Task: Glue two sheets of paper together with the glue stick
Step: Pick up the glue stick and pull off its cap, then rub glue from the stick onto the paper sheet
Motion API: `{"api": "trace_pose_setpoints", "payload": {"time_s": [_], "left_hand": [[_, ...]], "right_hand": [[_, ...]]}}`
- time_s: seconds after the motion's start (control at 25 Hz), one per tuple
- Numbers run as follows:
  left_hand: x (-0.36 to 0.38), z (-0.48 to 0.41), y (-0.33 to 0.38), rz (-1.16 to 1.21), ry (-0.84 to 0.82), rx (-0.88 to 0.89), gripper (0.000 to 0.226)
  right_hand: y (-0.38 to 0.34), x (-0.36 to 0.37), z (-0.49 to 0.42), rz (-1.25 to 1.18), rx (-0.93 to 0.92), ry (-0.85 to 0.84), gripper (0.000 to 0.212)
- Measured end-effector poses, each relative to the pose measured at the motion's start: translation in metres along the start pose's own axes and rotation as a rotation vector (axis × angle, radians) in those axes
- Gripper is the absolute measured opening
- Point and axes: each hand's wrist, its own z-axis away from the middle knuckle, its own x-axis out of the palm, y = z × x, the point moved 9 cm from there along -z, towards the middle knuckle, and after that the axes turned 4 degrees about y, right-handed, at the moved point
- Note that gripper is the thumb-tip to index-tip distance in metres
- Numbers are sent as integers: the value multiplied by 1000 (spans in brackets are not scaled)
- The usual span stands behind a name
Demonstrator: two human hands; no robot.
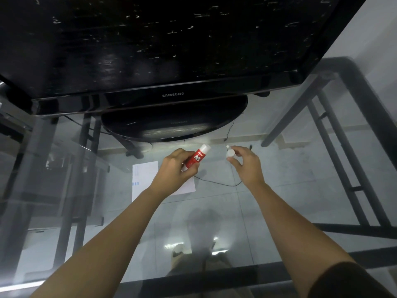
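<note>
My left hand [175, 168] grips a red glue stick [196, 157] with a white label, its uncapped white tip pointing up and away from me. My right hand [245, 163] pinches the round white cap [229, 153] between thumb and fingers, a short gap to the right of the stick. White paper [145, 176] with small blue marks lies flat on the glass table under my left hand and forearm. I cannot tell whether it is one sheet or two stacked.
A large black Samsung monitor [171, 50] on an oval black base [171, 123] stands at the far side of the glass table [290, 190]. A thin black cable [217, 183] trails across the glass near the paper. Metal table legs and the tiled floor show through the glass.
</note>
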Motion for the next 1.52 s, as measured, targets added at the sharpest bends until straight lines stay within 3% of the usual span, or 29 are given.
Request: {"api": "trace_pose_setpoints", "payload": {"time_s": [0.32,0.44,0.56,0.68,0.88,1.04,1.16,1.28,1.36,1.44,1.48,1.52], "left_hand": [[-15,7,11,39,60,21,34],[-31,13,18,142,125,-22,36],[-53,24,23,314,214,-133,27],[-68,34,37,331,246,-111,20],[-71,43,45,380,213,-82,10],[-45,58,24,842,84,-332,27],[-45,64,23,968,100,-341,27],[-64,64,30,782,218,-214,12],[-88,69,48,317,415,46,15],[-92,84,83,-209,557,435,16],[-89,90,89,-301,577,531,17],[-89,90,86,-293,578,505,21]], "right_hand": [[-4,-7,7,31,25,-62,56],[-39,-35,16,-119,-6,73,35],[-86,-36,30,-338,58,-45,12],[-126,-25,47,-506,90,-184,6],[-140,-18,56,-700,187,-182,12],[-137,-20,64,-791,238,-134,21],[-145,-24,67,-771,225,-79,11],[-147,-24,70,-756,260,-9,16],[-148,-19,72,-773,310,-6,20],[-153,-13,74,-819,337,-37,23],[-156,-11,75,-841,336,-55,24],[-159,-11,75,-853,323,-69,25]]}}
